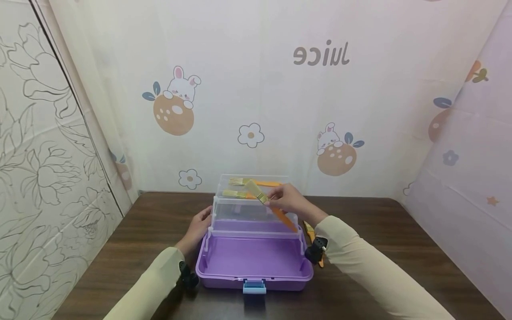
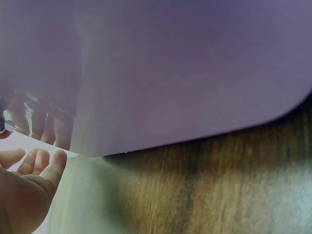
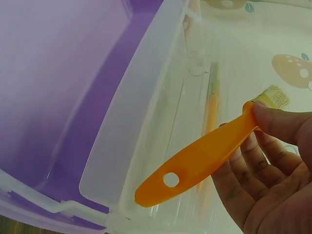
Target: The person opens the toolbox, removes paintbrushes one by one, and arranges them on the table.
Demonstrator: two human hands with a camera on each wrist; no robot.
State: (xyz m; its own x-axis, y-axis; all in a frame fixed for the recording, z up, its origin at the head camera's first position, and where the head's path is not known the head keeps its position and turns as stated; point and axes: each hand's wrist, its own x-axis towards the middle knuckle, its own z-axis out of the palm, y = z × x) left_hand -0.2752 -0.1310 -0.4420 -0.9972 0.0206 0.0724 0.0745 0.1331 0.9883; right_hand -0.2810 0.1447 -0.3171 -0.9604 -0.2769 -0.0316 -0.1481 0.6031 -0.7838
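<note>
My right hand [image 1: 289, 198] pinches a paintbrush [image 3: 200, 158] near its ferrule, above the clear trays [image 1: 236, 214] of an open purple toolbox [image 1: 256, 257]. The brush has an orange handle with a hole and pale bristles, which point up and left in the head view. Two similar brushes lie in the upper tray: a rear brush [image 1: 267, 183] and a front brush [image 1: 236, 194]. My left hand [image 1: 199, 227] touches the box's left side with fingers extended; in the left wrist view the hand [image 2: 29, 190] sits at the box's edge.
Beside the box's right side, more orange-handled brush [image 1: 310, 231] lies on the dark wooden table [image 1: 368, 240], partly behind my right wrist. A light blue latch [image 1: 254, 286] hangs at the box's front. Behind the table hangs a printed curtain [image 1: 256, 89].
</note>
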